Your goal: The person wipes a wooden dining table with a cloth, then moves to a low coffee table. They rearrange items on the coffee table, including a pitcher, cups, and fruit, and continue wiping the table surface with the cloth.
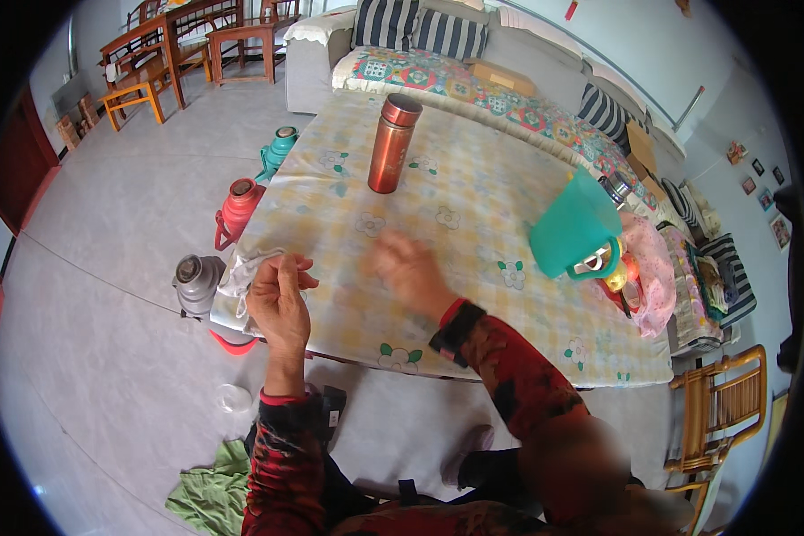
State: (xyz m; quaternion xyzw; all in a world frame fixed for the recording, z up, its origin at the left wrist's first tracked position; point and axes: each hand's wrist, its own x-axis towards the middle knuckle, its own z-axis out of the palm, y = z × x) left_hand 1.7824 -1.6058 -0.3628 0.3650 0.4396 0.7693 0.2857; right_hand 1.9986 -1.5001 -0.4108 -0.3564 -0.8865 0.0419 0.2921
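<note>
My left hand [280,305] is above the table's left front edge with its fingers curled and the thumb on top. Behind it lies a crumpled whitish cloth [244,273]; whether the fingers grip it is unclear. Motion blurs my right hand [412,273] over the middle of the tablecloth [469,321], with no object visible in it. Upright beyond both hands stands a copper-red metal thermos bottle [394,147] with its lid on. To the right is a turquoise plastic jug [573,228], its handle towards me.
Three vacuum flasks, teal [280,151], red [241,204] and grey [197,281], stand along the table's left side. A pink plastic bag [646,275] and a steel-lidded bottle [615,187] are by the jug. A sofa [435,74] borders the far side; a bamboo chair [723,402] stands at right.
</note>
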